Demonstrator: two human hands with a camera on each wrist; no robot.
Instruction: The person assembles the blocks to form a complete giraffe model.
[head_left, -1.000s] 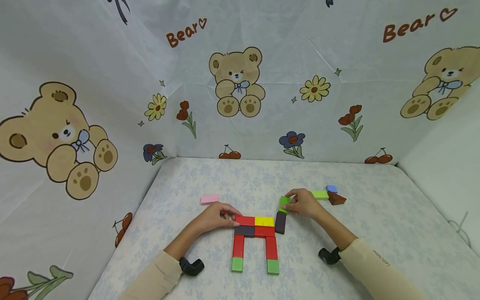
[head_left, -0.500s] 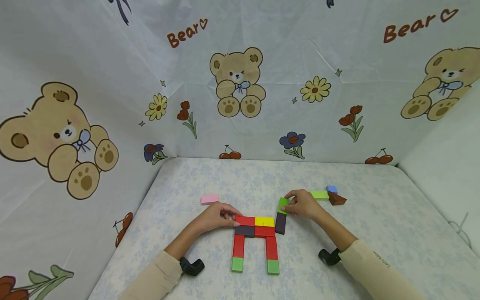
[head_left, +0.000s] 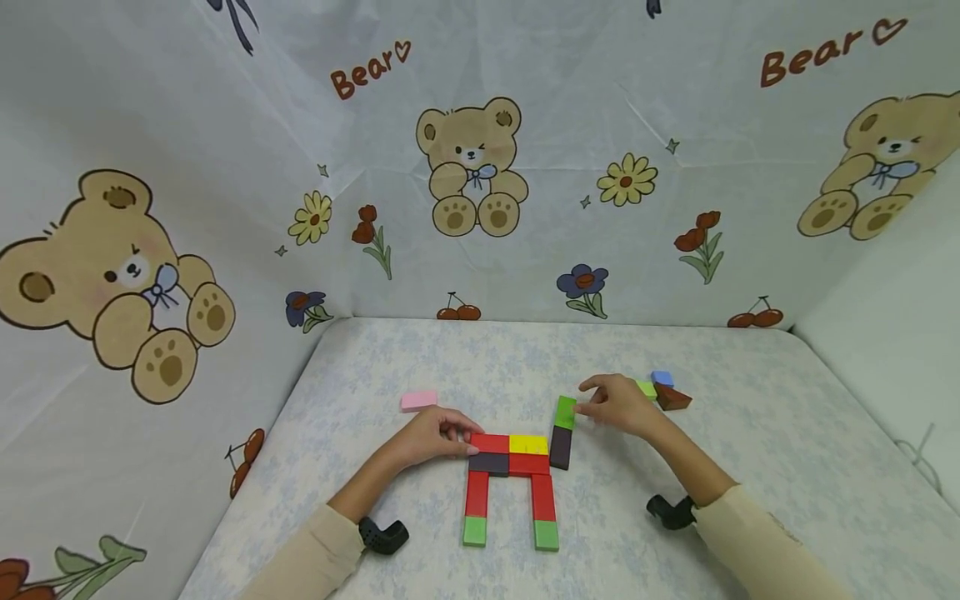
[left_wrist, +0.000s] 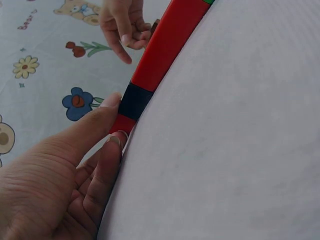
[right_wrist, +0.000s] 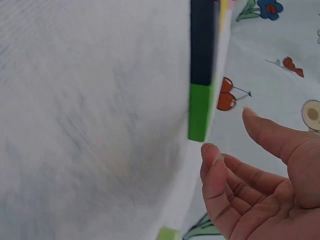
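Observation:
In the head view, several flat blocks form an arch-like figure: a red block [head_left: 490, 443] beside a yellow block [head_left: 528, 445], a black block [head_left: 489, 464] and another red one below, then two red legs with green ends. My left hand [head_left: 431, 435] pinches the left end of the upper red block, thumb against the black block's corner. To the right, a green block [head_left: 566, 412] stands end to end with a dark block [head_left: 561, 447]. My right hand [head_left: 621, 406] is just right of the green block, thumb and fingers apart, holding nothing; the right wrist view shows a gap between them.
A pink block [head_left: 418, 402] lies at the back left of the table [head_left: 420, 350]. Beyond my right hand are a light green block [head_left: 646, 389], partly hidden, a blue block [head_left: 662, 378] and a brown triangular block [head_left: 672, 397]. A bear-print cloth [head_left: 300, 125] hangs behind.
My right hand has let go of the green block and drawn back to the right, covering more of the light green block. My left hand has stayed in place.

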